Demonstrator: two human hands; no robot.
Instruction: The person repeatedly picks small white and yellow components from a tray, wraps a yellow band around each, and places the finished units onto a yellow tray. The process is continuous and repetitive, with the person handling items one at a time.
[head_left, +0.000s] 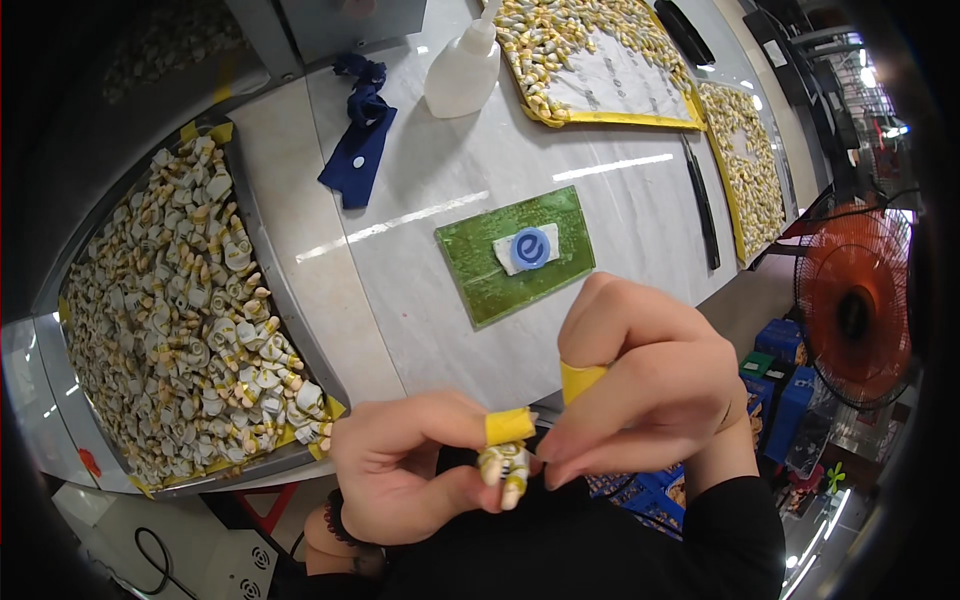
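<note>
My left hand (pixel 410 455) pinches a small white-and-yellow figurine (pixel 507 470) between thumb and fingers, low in the view in front of my body. Yellow tape wraps one of its fingertips. Close beside it on the right, my right hand (pixel 655 375) is closed in a pinch, its fingertips almost at the figurine. Something small and dark shows at those fingertips, too little to name. Yellow tape is on a finger of this hand too. Beyond the hands lies a green rectangular plate (pixel 465 255), with a white pad (pixel 507 263) and a round blue cap (pixel 530 248) on it.
A tray (pixel 262 235) heaped with similar figurines stands at left. Yellow-edged trays (pixel 620 123) of small pieces sit at the back and right. Also present: a white bottle (pixel 462 78), dark blue cloth (pixel 358 160), black bar-like tool (pixel 703 210) and an orange fan (pixel 855 310).
</note>
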